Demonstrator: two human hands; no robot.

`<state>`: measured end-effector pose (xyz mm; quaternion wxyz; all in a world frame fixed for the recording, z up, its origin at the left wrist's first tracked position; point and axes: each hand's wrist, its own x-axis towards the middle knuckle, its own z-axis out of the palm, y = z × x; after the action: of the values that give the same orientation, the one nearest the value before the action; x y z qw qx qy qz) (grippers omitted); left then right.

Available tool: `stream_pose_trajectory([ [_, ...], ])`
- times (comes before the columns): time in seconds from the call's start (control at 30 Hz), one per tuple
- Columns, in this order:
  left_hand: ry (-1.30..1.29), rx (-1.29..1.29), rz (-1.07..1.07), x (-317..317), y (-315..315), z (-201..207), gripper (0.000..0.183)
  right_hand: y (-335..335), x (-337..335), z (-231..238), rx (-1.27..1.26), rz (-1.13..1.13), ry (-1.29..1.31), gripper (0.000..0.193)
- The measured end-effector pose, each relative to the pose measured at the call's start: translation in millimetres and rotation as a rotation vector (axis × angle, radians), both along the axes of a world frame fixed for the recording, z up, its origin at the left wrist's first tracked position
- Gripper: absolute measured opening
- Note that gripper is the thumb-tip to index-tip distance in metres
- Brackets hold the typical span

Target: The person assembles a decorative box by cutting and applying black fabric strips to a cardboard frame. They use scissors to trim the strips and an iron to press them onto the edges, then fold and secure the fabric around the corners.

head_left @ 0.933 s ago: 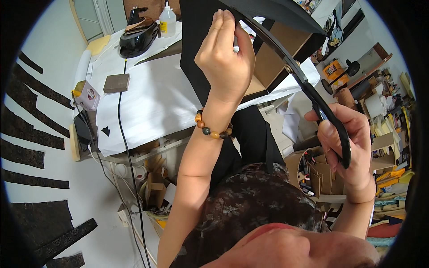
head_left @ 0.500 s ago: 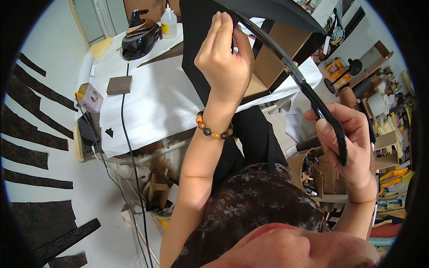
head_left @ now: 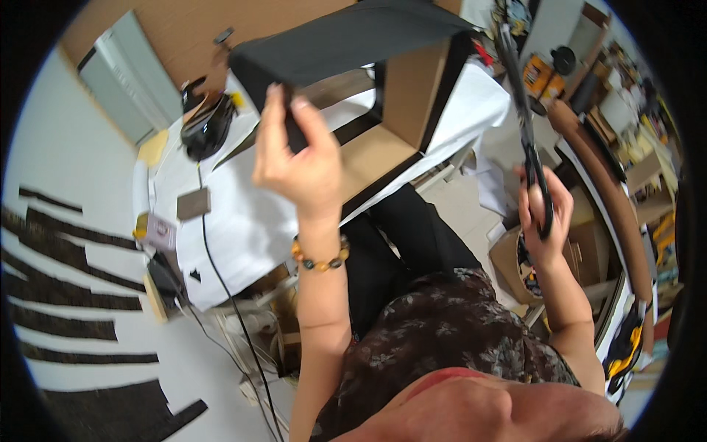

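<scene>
My left hand (head_left: 305,158), with a beaded bracelet at the wrist, is raised at the near left side of a box frame (head_left: 416,88) covered in black fabric (head_left: 353,37). Its thumb and fingers pinch dark material, seemingly that fabric; motion blur hides the exact grip. Bare tan board shows on the frame's inner faces. To the right, my right hand (head_left: 546,210) holds large black-handled scissors (head_left: 521,103), fingers in the loops. The blades point up and away, apart from the fabric and looking nearly closed.
White paper covers the table (head_left: 236,239). A grey block (head_left: 194,204), a black iron-like device (head_left: 208,129) and a small tin (head_left: 156,230) stand on the left. A black cord (head_left: 224,283) hangs over the edge. Dark strips (head_left: 77,324) line the left wall; a brown roll (head_left: 607,191) stands right.
The scissors have come away from the black fabric, swinging to the right and upright. My left hand has moved left and down. The view has shifted, showing more of the box frame.
</scene>
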<state>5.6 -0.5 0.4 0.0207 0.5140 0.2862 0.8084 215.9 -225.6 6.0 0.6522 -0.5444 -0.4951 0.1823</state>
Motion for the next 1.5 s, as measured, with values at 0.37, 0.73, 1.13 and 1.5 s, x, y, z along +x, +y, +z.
stream_pose_trajectory([
  [0.37, 0.274, -0.393, 0.181, 10, -21, -33, 0.033, 209, 219, -133, -0.516, -0.656, -0.538, 0.051],
  [0.73, 0.288, -0.414, 0.298, 17, -22, -36, 0.028, 313, 249, -181, -0.436, -0.323, -1.002, 0.04],
  [1.13, 0.042, -0.203, -0.354, -41, 6, 6, 0.043, 204, -1, 66, 0.91, 0.159, -0.921, 0.043],
  [1.5, 0.339, -0.013, -0.527, -62, 38, 21, 0.026, 234, -61, 122, 0.502, 0.44, -1.175, 0.019],
])
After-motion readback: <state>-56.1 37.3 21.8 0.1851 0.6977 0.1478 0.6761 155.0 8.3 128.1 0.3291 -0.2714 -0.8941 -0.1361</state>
